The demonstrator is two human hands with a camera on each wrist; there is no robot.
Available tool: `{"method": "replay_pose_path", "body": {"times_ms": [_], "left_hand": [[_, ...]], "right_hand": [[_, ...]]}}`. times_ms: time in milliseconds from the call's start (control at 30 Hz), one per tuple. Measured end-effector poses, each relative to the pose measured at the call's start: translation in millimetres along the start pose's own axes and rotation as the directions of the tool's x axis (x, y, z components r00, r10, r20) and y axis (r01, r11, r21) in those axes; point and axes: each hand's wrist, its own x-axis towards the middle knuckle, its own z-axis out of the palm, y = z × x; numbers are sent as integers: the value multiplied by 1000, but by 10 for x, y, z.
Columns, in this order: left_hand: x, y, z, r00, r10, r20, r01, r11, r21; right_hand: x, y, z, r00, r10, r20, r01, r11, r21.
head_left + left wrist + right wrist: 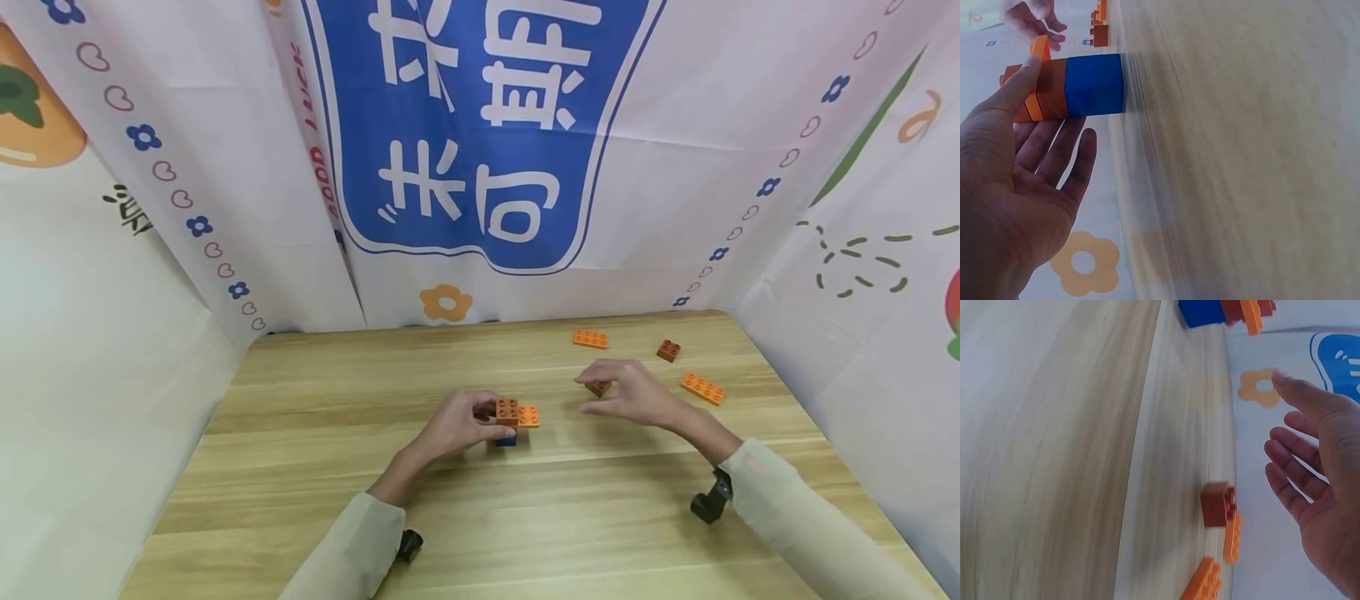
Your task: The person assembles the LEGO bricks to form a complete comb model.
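Observation:
My left hand (461,423) holds a small stack of toy building bricks (1050,89), thumb on one side and fingers on the other. The stack has a blue block (1094,85) at the bottom, then a brown brick, an orange plate (528,416) jutting out to the right, and a brown brick (507,408) on top. Its blue base is right at the tabletop. To the right, my right hand (630,393) hovers with thumb and fingers apart and nothing between them. A loose brown brick (599,388) shows partly behind its fingers in the head view.
Beyond the right hand lie an orange plate (590,339) near the back edge, a brown brick (669,350), and a second orange plate (702,388). Printed cloth (637,225) hangs around the back and sides of the wooden table (315,425).

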Motion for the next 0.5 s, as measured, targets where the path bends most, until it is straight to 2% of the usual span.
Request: {"method": "replay_pose_path", "body": {"times_ms": [233,500], "left_hand": [[5,16,-2,1000,-16,3,16,1000,-5],[-5,8,-1,1000,-26,7,27,999,-19]], "right_hand": [[-105,112,-146,1000,4,12,-4,1000,-25],[-226,242,-263,1000,19,-7,-19,994,-105]]}}
